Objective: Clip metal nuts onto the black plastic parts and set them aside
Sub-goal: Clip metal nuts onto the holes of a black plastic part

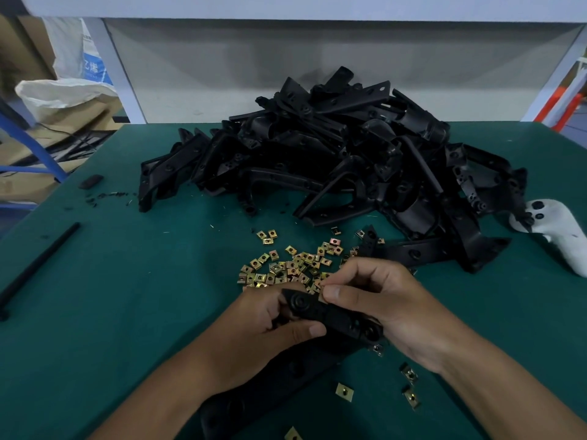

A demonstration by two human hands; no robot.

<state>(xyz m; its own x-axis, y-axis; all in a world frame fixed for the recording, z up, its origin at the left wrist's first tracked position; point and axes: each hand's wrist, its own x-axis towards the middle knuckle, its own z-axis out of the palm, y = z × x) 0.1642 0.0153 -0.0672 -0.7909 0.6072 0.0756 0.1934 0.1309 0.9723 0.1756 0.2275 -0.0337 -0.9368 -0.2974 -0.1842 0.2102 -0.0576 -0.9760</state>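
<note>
Between both gripping hands, left hand (270,325) and right hand (390,306), a matte black plastic part (330,315), brassy metal nut (323,296) thumb-pinched.

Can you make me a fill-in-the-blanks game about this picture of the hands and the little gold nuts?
1. Both hands, the left hand and the right hand, hold one ____ plastic part.
2. The table top is the colour ____.
3. The scattered metal nuts lie between the hands and the big ____ of black parts.
4. The white controller lies at the ____ edge of the picture.

Missing words: black; green; pile; right
</note>
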